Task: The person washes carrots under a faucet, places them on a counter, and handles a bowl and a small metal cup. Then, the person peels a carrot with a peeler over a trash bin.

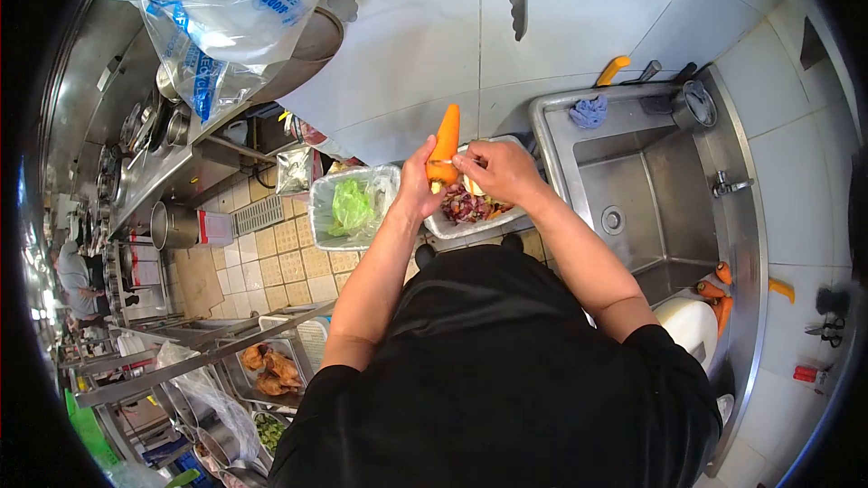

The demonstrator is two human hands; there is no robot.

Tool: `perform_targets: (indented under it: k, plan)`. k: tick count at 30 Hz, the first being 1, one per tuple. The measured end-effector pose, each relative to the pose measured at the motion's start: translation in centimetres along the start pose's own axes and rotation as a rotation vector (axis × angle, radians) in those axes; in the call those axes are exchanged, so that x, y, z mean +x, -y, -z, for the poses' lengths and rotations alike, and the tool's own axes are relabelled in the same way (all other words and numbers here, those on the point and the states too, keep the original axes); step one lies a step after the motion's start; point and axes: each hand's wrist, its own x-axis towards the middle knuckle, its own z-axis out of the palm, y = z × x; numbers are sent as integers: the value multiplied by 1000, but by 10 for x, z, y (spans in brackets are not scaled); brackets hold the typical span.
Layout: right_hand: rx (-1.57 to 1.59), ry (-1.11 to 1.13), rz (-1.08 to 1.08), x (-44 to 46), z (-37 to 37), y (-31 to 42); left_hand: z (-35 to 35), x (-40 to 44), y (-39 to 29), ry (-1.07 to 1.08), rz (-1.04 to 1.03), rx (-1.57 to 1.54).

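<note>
A commercial kitchen is indicated by the stainless-steel sink (626, 183), large stockpot (174, 228) and floor grate (258, 214). Browned chicken (274, 372) is also seen.

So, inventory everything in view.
Carrot: one, orange, upper middle
Loose carrots: several, orange, right
Tubs: two, whitish, middle
Scraps: many, mixed, right tub
Heap: one, green, left tub
Sink: one, silver, right
Cloth: one, blue, sink rim
Printed bag: perhaps one, clear, top left
Pots: several, silver, left
Chicken: several pieces, brown, lower left
Clutter: uncountable, mixed, far left
Bystander: one, greyish, far left
Shirt: one, black, bottom
Left hand: one, bare, holding carrot
Right hand: one, bare, at carrot
</note>
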Motion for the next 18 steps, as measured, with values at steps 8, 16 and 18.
perform_targets:
  k: [8,16,18]
  plan:
    - [124,-282,-344,57,2,-82,2,-6,2,213,-18,104]
    - [207,50,-91,10,-14,-15,-19,-1,-5,-100,-51,12]
    - [287,74,-81,8,-19,-13,-13,0,-6,-46,-39,44]
